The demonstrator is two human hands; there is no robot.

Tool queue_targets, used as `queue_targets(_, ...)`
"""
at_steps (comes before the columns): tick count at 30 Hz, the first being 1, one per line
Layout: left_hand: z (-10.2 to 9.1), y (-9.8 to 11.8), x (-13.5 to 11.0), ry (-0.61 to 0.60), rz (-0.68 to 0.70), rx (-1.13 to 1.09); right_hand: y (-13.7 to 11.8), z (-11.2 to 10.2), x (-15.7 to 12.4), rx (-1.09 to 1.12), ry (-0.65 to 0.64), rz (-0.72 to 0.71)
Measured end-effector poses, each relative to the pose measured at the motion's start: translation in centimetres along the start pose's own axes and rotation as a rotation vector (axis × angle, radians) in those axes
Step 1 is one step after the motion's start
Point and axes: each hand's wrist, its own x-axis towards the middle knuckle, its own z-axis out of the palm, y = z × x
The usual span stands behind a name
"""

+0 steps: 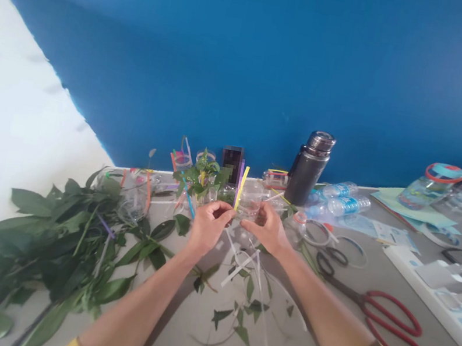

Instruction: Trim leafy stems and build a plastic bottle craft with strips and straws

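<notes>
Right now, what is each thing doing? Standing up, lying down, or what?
Left hand: curled against the cup.
Right hand: fingertips on the cup.
Clear plastic cup: upright between the hands.
Steel thermos: standing, lid on.
Water bottles: lying on their sides.
Red-handled scissors: lying flat.
Leafy branches: heaped on the table.

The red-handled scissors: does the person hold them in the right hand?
No, the scissors lie on the table, apart from the right hand, which touches a clear container.
</notes>
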Motion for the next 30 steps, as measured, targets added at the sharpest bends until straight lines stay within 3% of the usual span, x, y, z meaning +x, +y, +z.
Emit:
queue_targets(14, -0.04, 0.13, 0.05, 0.079, 0.077, -0.023, -0.49, 0.10, 0.06, -0.009, 0.034, 0.016)
queue_targets(30, 0.23, 0.09, -0.30, 0.075, 0.103, -0.002, -0.95, 0.01, -0.22, 0.016, -0.016, -0.026)
